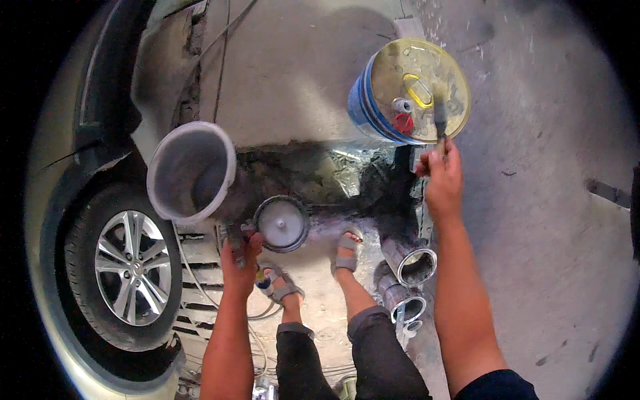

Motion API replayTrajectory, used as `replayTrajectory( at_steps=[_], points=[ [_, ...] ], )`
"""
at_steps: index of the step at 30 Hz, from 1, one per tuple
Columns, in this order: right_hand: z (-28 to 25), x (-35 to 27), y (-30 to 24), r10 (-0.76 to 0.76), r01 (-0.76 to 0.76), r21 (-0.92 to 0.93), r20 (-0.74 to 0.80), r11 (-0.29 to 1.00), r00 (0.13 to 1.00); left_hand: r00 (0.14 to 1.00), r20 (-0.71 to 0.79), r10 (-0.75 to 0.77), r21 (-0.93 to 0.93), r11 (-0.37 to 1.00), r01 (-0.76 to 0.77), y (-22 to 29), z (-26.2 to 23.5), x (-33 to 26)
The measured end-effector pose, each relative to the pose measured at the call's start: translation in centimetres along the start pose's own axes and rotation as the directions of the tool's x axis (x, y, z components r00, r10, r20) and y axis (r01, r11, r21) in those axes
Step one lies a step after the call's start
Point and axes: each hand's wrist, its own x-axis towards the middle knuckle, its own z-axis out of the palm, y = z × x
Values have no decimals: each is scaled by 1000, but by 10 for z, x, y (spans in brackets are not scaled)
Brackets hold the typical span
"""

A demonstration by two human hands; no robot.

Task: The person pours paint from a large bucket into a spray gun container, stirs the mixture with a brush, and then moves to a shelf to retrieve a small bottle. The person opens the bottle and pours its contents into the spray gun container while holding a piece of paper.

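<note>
Dark sleeve (500, 388) down between 4 and 5 o'clock is the closest thing to the camera, and that arm runs up to the right hand (445, 175) at 2 o'clock. Its fingers are pinched around the handle of a dark-bristled brush (440, 121), which overlaps the lid of a blue pail (363, 110) at 1 o'clock. Can't tell if the bristles touch the lid; they're blurry.

I'd bet the brush is light, stiff in the handle and floppy at the tip, maybe slick if it's grimy. I'd hold it low, just behind the bristles.

Left hand (241, 263) at 8 o'clock: fingers look curled by something dark, but can't tell what they hold. Just above it at 10 o'clock is a translucent plastic bucket (170, 160), probably light and bendy, so I'd grab it by the rim.
</note>
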Motion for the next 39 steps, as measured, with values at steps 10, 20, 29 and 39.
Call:
replayTrajectory(
  at_steps=[10,20,29,39],
  points=[
    [49,87,25,-46,-23,-495,-127,869,991,998,-8,-68,-86,994,67,-37,-22,-21],
    [-5,102,5,183,-207,345,101,916,978,994,21,-112,3,994,112,-35,-10,-19],
    [-36,131,-14,131,-350,766,334,540,933,1000,17,-25,2,1000,25,-38,0,-18],
    [10,141,-39,263,-257,-55,178,965,948,990,136,-27,140,990,8,-49,10,-21]
  ],
)
